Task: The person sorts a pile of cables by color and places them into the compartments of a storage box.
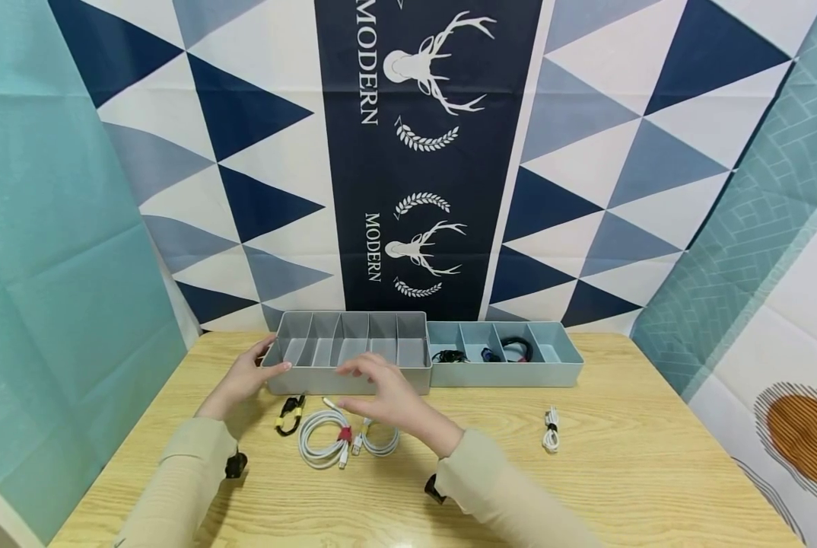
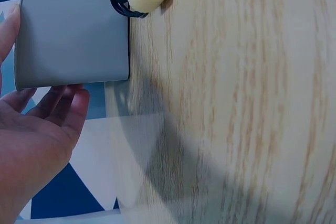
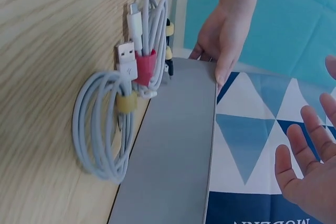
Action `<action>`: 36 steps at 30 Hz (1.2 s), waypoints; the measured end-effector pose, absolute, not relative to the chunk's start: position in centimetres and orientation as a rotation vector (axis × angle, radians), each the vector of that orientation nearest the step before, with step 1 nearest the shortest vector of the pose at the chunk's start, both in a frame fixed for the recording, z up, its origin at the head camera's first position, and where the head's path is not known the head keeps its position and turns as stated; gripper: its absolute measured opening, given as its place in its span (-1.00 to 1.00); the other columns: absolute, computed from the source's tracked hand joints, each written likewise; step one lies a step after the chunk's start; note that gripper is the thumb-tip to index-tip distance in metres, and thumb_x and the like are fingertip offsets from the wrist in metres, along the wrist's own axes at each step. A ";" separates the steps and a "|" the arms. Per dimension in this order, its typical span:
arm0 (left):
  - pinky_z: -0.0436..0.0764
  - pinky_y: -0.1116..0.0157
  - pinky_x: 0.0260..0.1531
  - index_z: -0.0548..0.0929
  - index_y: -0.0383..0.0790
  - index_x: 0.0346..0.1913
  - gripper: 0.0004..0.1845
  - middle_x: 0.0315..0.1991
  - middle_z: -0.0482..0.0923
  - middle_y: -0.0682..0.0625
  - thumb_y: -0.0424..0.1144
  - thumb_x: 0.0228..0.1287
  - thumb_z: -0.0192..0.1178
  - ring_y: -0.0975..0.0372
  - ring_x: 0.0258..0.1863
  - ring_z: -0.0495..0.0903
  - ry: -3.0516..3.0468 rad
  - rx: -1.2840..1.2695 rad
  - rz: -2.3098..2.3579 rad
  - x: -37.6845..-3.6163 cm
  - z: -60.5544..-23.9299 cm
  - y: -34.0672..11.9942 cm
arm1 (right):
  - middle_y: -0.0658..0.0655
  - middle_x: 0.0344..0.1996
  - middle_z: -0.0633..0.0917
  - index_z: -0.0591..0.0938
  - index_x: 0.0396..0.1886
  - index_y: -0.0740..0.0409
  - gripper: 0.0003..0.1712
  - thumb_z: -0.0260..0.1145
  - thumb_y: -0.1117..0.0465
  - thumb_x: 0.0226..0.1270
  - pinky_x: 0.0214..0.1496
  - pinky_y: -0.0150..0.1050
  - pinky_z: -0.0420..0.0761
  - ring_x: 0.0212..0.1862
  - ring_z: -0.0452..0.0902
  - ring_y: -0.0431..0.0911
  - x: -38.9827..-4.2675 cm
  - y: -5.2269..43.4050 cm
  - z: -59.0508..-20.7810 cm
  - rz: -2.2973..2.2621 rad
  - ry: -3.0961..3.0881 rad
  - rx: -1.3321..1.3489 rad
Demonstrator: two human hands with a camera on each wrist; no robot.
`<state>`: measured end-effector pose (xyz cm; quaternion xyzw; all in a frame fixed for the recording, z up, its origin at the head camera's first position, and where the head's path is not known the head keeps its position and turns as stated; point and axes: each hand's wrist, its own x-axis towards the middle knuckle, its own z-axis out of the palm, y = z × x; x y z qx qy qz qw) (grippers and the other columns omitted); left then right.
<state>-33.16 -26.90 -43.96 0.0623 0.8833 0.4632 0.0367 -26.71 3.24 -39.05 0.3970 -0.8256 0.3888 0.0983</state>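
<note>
A grey divided tray (image 1: 415,378) stands at the back of the wooden table, its compartments bare. My left hand (image 1: 252,373) touches the tray's left end with straight fingers; the left wrist view shows the left hand (image 2: 42,129) flat beside the grey wall (image 2: 73,30). My right hand (image 1: 379,387) hovers open just in front of the tray, over the cables, holding nothing. Below it lie a white cable coil with a red tie (image 1: 321,440), a white coil with a yellow tie (image 1: 381,441) and a black cable with yellow ties (image 1: 289,415).
A light blue divided tray (image 1: 504,374) adjoins the grey one on the right and holds dark cables (image 1: 514,348). A small bundled white cable (image 1: 551,431) lies alone at the right. Patterned cloth hangs behind and beside the table.
</note>
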 end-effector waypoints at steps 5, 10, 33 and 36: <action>0.31 -0.14 0.21 -0.09 -0.25 0.50 -0.12 0.44 -0.06 -0.37 -0.04 0.31 0.16 -0.24 0.36 0.08 2.721 0.185 1.422 -33.1 -44.0 -26.8 | -0.04 -0.02 0.60 0.58 0.06 0.03 -0.52 0.42 0.04 0.14 -0.07 -0.25 0.54 -0.03 0.46 -0.08 -26.8 2.4 -39.4 1.175 -2.462 1.164; 0.28 -0.14 0.22 -0.09 -0.24 0.50 -0.06 0.44 -0.05 -0.38 0.07 0.27 0.18 -0.23 0.36 0.09 2.725 0.168 1.415 -33.1 -44.2 -26.7 | -0.03 -0.01 0.59 0.57 0.08 0.07 -0.50 0.41 0.05 0.15 -0.09 -0.35 0.50 -0.04 0.46 -0.08 -26.9 1.7 -39.8 1.169 -2.490 1.162; 0.29 -0.13 0.22 -0.09 -0.24 0.50 -0.07 0.45 -0.05 -0.36 0.03 0.27 0.19 -0.22 0.36 0.10 2.720 0.180 1.418 -33.2 -44.2 -26.9 | -0.03 0.15 0.49 0.48 0.20 -0.01 -0.43 0.37 0.01 0.20 0.14 -0.21 0.46 0.12 0.43 -0.05 -28.0 -0.7 -42.7 1.118 -2.728 1.122; 0.28 -0.13 0.23 -0.08 -0.25 0.50 -0.06 0.45 -0.06 -0.36 0.04 0.26 0.20 -0.22 0.36 0.09 2.713 0.181 1.425 -33.3 -44.1 -26.9 | -0.03 0.16 0.49 0.48 0.20 -0.01 -0.42 0.36 -0.01 0.20 0.17 -0.22 0.44 0.14 0.41 -0.08 -28.2 -1.0 -42.8 1.059 -2.744 1.152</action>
